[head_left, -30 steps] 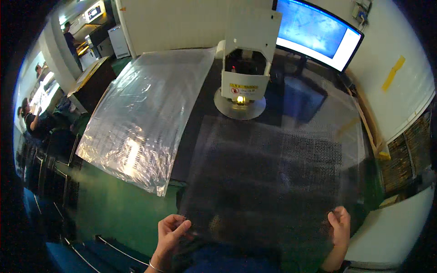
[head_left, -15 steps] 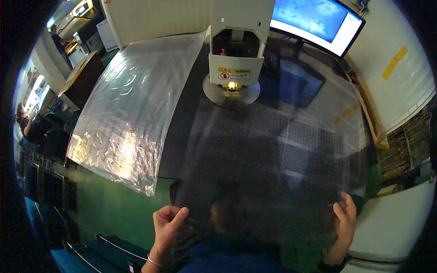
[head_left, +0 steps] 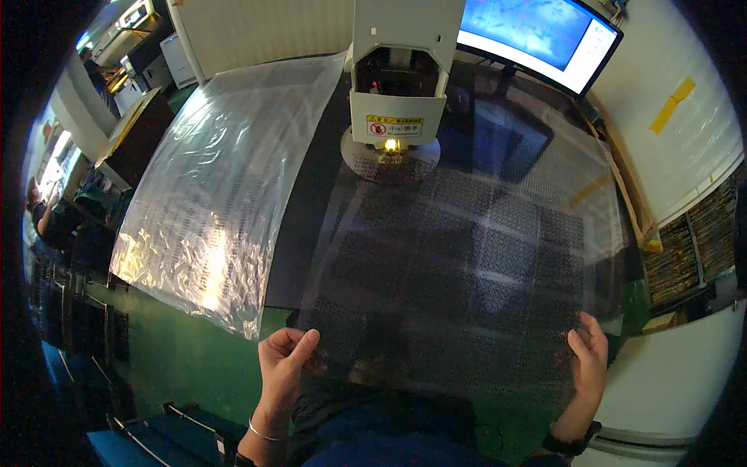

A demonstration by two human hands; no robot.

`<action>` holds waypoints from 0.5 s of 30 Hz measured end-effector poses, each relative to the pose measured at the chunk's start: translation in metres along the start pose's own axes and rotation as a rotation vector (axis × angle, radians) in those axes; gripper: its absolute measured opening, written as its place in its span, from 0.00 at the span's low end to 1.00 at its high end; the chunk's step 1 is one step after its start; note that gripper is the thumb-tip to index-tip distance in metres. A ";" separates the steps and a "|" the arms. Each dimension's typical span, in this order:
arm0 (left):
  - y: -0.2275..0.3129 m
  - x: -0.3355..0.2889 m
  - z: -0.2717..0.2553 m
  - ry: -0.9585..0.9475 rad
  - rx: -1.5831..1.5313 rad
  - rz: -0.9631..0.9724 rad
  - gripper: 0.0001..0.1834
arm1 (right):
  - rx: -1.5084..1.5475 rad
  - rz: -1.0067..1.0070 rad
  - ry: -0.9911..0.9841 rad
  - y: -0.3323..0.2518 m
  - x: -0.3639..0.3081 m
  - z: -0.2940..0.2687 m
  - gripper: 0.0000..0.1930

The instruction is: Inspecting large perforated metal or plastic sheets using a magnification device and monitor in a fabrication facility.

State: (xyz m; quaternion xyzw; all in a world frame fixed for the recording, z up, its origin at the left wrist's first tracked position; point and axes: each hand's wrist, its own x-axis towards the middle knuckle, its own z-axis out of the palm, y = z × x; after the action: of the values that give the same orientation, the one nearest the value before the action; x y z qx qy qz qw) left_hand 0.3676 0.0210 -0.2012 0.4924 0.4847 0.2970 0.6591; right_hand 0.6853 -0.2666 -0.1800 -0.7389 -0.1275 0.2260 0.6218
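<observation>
A large see-through film sheet (head_left: 451, 288) with a fine dark pattern in blocks stretches over the black tabletop. My left hand (head_left: 282, 362) pinches its near left corner between thumb and fingers. At the near right corner my right hand (head_left: 589, 358) is closed on the same sheet. The near edge hangs past the table front, close to my body. Beyond the film's far part stands a pale machine head (head_left: 395, 113) with a warning label. A small yellow light (head_left: 391, 145) glows under it, above a round plate (head_left: 358, 159).
To the left lies a clear plastic sheet (head_left: 233, 163), wrinkled and shiny near its front edge. A monitor (head_left: 537, 39) stands at the back right, beside a white wall (head_left: 669, 62). Dark blue racks (head_left: 156, 440) stand low on the left. Two people are in the left background.
Both hands have moved slightly up and away from my body, with the film's near edge between them. The film's pattern shows more clearly. The whole view has shifted a little.
</observation>
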 end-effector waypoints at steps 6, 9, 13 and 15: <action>-0.002 0.002 0.000 -0.007 -0.028 0.014 0.10 | 0.077 -0.005 -0.005 -0.001 0.004 0.003 0.25; -0.002 0.003 0.001 -0.003 -0.033 0.017 0.10 | 0.077 0.000 -0.027 -0.004 0.004 0.004 0.25; -0.009 0.007 -0.004 -0.012 -0.054 0.020 0.10 | 0.076 -0.006 -0.058 -0.009 0.005 0.012 0.20; -0.006 0.007 -0.003 -0.004 -0.061 0.010 0.10 | 0.081 -0.015 -0.062 -0.011 0.005 0.013 0.20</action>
State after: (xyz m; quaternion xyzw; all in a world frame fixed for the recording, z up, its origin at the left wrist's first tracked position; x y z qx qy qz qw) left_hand 0.3668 0.0258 -0.2088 0.4753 0.4716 0.3140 0.6731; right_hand 0.6842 -0.2509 -0.1721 -0.7047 -0.1431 0.2492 0.6487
